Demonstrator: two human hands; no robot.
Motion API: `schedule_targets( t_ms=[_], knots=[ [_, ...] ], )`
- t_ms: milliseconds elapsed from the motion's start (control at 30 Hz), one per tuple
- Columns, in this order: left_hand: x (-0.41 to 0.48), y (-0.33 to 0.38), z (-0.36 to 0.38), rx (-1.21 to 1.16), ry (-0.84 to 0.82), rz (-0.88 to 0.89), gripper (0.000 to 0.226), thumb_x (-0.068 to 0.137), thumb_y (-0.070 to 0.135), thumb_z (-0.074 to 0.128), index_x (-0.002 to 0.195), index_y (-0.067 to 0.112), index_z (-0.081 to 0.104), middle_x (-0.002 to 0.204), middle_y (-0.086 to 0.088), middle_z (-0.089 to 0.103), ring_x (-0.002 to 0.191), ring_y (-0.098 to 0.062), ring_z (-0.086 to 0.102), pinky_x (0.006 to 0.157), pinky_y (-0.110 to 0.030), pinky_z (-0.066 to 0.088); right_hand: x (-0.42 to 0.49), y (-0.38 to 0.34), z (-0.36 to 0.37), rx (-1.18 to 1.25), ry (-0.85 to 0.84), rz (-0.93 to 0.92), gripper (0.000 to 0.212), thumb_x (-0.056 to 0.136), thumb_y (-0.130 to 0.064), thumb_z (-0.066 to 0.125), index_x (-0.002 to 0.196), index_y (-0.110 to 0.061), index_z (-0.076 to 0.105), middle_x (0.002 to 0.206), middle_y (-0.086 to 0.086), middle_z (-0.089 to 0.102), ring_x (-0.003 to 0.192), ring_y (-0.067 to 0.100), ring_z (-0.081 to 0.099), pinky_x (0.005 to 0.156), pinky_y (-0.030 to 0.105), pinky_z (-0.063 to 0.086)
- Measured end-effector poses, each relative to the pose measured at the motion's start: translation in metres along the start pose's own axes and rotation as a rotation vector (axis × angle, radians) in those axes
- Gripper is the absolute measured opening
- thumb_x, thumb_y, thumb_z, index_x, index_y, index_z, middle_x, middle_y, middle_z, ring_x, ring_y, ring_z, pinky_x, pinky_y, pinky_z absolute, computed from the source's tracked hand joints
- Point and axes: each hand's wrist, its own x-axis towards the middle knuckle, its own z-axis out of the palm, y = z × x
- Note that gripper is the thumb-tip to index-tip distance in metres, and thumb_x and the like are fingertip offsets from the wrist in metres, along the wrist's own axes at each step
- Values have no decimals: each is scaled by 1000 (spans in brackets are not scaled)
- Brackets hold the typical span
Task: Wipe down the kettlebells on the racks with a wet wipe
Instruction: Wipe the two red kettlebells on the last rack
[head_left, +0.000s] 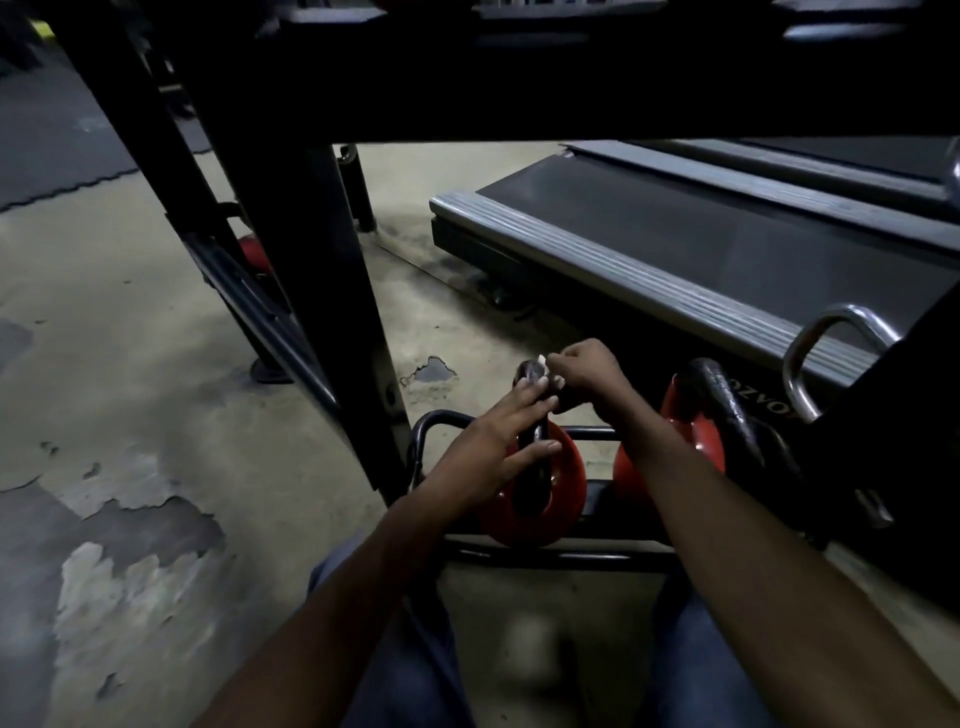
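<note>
A red kettlebell (563, 486) with a black handle sits on the low black rack (566, 558) in front of me. My left hand (498, 431) lies along its handle with straight fingers, thumb on the other side. My right hand (589, 369) is curled over the top of the handle and pinches a small white wet wipe (542, 359), of which only a corner shows. A second red kettlebell (693, 431) with a black handle stands just to the right, partly behind my right forearm.
A thick black rack post (322, 291) rises at left, with a dark shelf (519, 67) overhead. A chrome handle (810, 364) sticks up at right. A treadmill deck (675, 254) lies behind. Another red weight (254, 254) shows at far left. The concrete floor is worn.
</note>
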Motion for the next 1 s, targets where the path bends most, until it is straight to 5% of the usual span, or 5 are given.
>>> schedule_targets(
  t_ms=[167, 500, 633, 833, 1000],
  knots=[
    [-17, 3, 28, 12, 203, -72, 63, 103, 50, 50, 159, 25, 37, 170, 9, 23, 156, -4, 18, 126, -34, 26, -30, 27, 32, 703, 34, 217, 28, 97, -3, 62, 69, -4, 55, 53, 8, 47, 31, 8, 43, 35, 17, 33],
    [-32, 1, 45, 77, 287, -26, 68, 103, 54, 42, 162, 22, 29, 171, 7, 20, 156, -6, 20, 122, -48, 34, -56, 16, 41, 1092, -174, 472, 30, 106, -22, 47, 98, 1, 65, 80, 14, 74, 54, 18, 72, 51, 26, 60],
    [-34, 2, 47, -14, 287, -34, 67, 104, 44, 52, 163, 22, 28, 171, 8, 18, 156, -2, 15, 125, -45, 31, -55, 9, 42, 971, 53, 363, 28, 104, -13, 57, 78, -5, 56, 37, 0, 53, 27, 7, 49, 30, 16, 36],
    [-54, 0, 49, -124, 222, -65, 79, 104, 42, 57, 165, 31, 10, 172, 17, 7, 155, 3, 8, 125, -29, 19, -13, -5, 30, 198, 189, -20, 18, 87, -15, 67, 69, -9, 70, 65, 6, 67, 59, 20, 68, 58, 34, 60],
    [-70, -11, 62, -266, 191, -179, 64, 103, 47, 55, 159, 34, 30, 145, 6, 55, 133, -7, 51, 103, -12, 41, 6, -52, 24, -571, -38, -214, 19, 92, -23, 66, 89, -7, 75, 85, 9, 72, 76, 23, 71, 59, 29, 57]
  ],
)
